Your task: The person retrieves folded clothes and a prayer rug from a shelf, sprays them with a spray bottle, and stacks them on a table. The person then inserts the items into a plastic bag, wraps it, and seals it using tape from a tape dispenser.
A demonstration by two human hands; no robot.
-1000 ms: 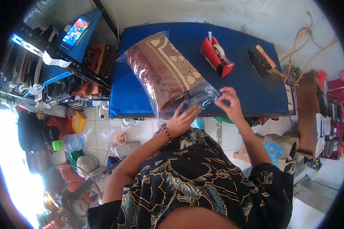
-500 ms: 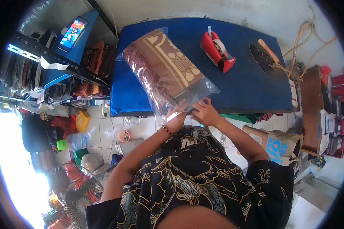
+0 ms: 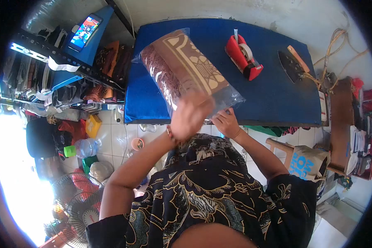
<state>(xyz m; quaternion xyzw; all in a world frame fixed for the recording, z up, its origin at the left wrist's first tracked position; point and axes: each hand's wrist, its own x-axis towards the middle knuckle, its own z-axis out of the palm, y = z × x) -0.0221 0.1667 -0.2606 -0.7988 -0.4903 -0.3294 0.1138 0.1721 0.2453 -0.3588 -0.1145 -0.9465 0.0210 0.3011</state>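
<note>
A folded brown textile (image 3: 194, 62) with a cream pattern and a fringed edge lies at a slant on the blue table. A clear plastic bag (image 3: 232, 99) encloses it, its loose end pointing toward me. My right hand (image 3: 226, 122) pinches the near edge of the bag at the table's front edge. Raised over the bag's near left part is my left hand (image 3: 192, 115), a beaded bracelet on its wrist. Motion blurs its fingers, so I cannot tell whether they hold anything.
On the blue table (image 3: 277, 105) stand a red tape dispenser (image 3: 244, 58) and a dark iron (image 3: 290, 66) with a wooden handle. A phone (image 3: 86, 32) rests on the left shelf above folded cloths. A fan (image 3: 80, 206) is at lower left, a paper bag (image 3: 310, 163) at right.
My left hand has risen from the bag's near edge and moved up over it. My right hand keeps its pinch. The whole view has shifted slightly.
</note>
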